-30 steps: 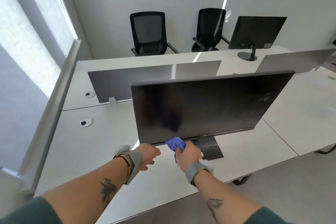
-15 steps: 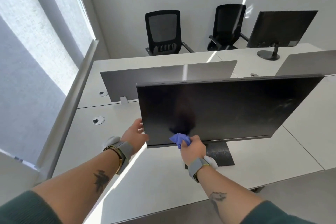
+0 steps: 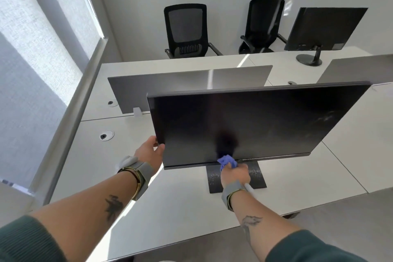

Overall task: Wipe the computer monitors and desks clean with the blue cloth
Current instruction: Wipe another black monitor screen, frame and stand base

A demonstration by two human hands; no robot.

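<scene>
My left hand (image 3: 150, 149) grips the near monitor (image 3: 255, 123) by the lower part of its left edge, thumb on the front of the frame and fingers wrapped out of sight behind it. My right hand (image 3: 234, 173) is curled around the bunched blue cloth (image 3: 227, 160), which sticks out past my knuckles and presses against the monitor's bottom edge, a little left of the middle of the screen. The screen is dark and off, with pale smudges towards its upper right area and a dark reflection just above the cloth. Under the monitor, its flat black stand base (image 3: 258, 173) sits on the white desk (image 3: 180, 208), and my right wrist hangs over the base's left half. Both of my wrists wear grey bands, and dark green sleeves are pushed up my forearms. To the left of the monitor a round cable grommet (image 3: 106, 134) is set into the desk. Just behind the monitor stands a grey divider panel (image 3: 170, 89), with another desk beyond it. Behind the monitor and to its right, on that further desk, a second monitor (image 3: 325, 27) stands on a round foot with its back turned to me. Well behind the monitor, against the wall, are two black office chairs, a mesh-backed one (image 3: 186, 30) and another (image 3: 263, 25) to its right.
</scene>
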